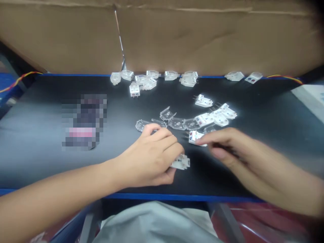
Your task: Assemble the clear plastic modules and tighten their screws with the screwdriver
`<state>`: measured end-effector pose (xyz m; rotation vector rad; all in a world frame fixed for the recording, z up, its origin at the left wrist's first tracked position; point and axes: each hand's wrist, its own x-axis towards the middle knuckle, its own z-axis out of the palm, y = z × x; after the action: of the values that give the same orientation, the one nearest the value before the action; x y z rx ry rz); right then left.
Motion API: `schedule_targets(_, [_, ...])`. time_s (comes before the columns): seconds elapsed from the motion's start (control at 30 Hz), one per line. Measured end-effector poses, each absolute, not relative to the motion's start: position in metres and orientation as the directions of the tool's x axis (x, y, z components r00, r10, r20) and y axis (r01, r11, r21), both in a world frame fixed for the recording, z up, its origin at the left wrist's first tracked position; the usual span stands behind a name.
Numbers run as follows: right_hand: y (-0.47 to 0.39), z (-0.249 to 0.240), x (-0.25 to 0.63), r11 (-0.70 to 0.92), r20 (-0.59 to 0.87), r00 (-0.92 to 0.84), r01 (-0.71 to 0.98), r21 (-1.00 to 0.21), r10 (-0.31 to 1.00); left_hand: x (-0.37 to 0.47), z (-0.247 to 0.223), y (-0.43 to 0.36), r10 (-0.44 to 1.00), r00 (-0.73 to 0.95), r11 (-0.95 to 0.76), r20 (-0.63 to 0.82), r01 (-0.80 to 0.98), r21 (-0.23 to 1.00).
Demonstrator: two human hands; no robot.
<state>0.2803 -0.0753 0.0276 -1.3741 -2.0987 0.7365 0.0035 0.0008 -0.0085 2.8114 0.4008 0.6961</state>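
Note:
My left hand (154, 157) is closed on a small clear-and-white plastic plug part (182, 162), most of it hidden by the fingers. The hand rests low over the black table, close to its front edge. My right hand (229, 148) is a bit blurred. Its index fingertip touches a white plug piece (194, 137) with metal pins and red and blue dots, while the thumb stays apart below. Just beyond both hands lie several clear plastic covers (177, 123). More white plug pieces (221, 115) are bunched together to the right of these covers.
Along the back edge stands a row of clear-and-white plug pieces (170, 75), before a brown cardboard wall (189, 37). A pixelated dark object (87, 118) lies on the left of the black table (45, 135). Red and yellow wires (22, 79) show at both back corners.

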Motion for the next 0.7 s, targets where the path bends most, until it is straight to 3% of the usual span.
schedule_targets(0.1, [-0.071, 0.02, 0.258, 0.324, -0.011, -0.464, 0.633, -0.703, 0.886, 0.004, -0.006, -0.001, 0.353, 0.831, -0.917, 0.43, 0.214, 0.338])
schedule_targets(0.27, [-0.069, 0.003, 0.25, 0.453, 0.126, -0.49, 0.636, -0.625, 0.862, 0.002, -0.004, -0.002, 0.365, 0.838, -0.886, 0.406, 0.178, 0.428])
schedule_targets(0.37, [-0.069, 0.004, 0.254, 0.475, 0.104, -0.51, 0.681, -0.557, 0.854, -0.002, -0.003, 0.001, 0.383, 0.839, -0.87, 0.387, 0.186, 0.456])
schedule_targets(0.5, [-0.066, 0.009, 0.259, 0.5, 0.047, -0.546, 0.725, -0.473, 0.836, -0.007, -0.004, 0.004, 0.38, 0.832, -0.904, 0.405, 0.241, 0.354])
schedule_targets(0.6, [-0.064, 0.008, 0.26, 0.563, 0.102, -0.591, 0.681, -0.468, 0.8, -0.008, -0.005, 0.003, 0.374, 0.831, -0.923, 0.412, 0.291, 0.251])
schedule_targets(0.7, [-0.063, 0.006, 0.26, 0.619, 0.177, -0.616, 0.641, -0.453, 0.768, -0.007, -0.004, 0.001, 0.357, 0.837, -0.932, 0.414, 0.287, 0.222])
